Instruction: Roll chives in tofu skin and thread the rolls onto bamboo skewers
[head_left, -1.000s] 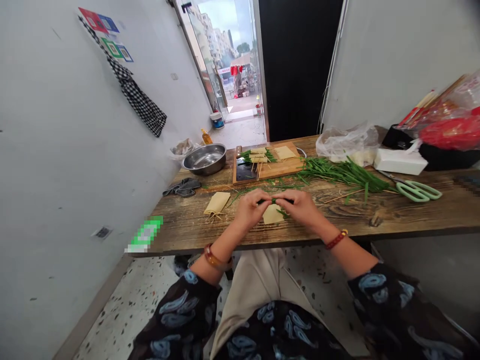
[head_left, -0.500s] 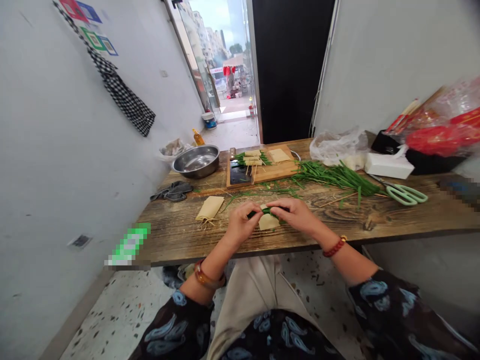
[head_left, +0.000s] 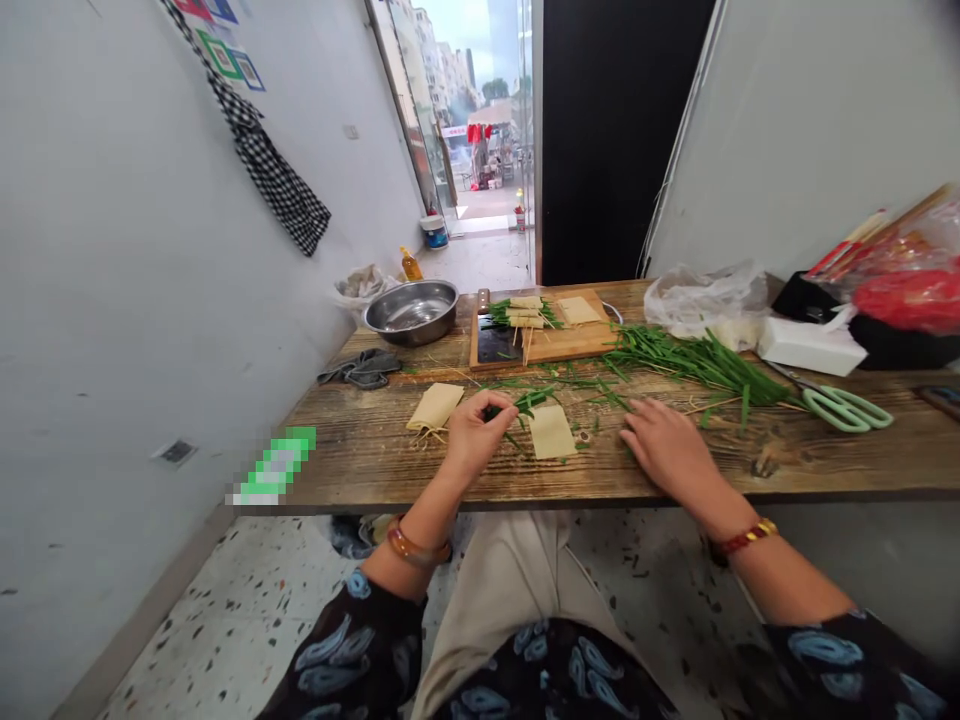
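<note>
My left hand (head_left: 480, 432) is closed in a pinch on a small bunch of cut chives (head_left: 534, 400), whose green ends stick out to the right of the fingers. Just right of it, a single square tofu sheet (head_left: 553, 433) lies flat on the wooden table. My right hand (head_left: 664, 448) rests low over the tabletop, palm down, fingers stretched out and slightly apart, beside stray chive bits. A stack of tofu sheets (head_left: 436, 407) sits left of my left hand. Beyond my right hand lies a big pile of chives (head_left: 697, 362).
On the cutting board (head_left: 592, 340) are a cleaver (head_left: 499, 345), skewered tofu rolls (head_left: 526, 312) and more sheets. A steel basin (head_left: 412, 312) and grey cloth (head_left: 364, 368) stand left. Scissors (head_left: 847, 408), a tissue pack (head_left: 811, 343) and a plastic bag (head_left: 705, 297) lie right.
My hands, together over the tofu sheet before, are now apart. The right hand has moved right to the table; the left keeps the chives, leaving the sheet uncovered.
</note>
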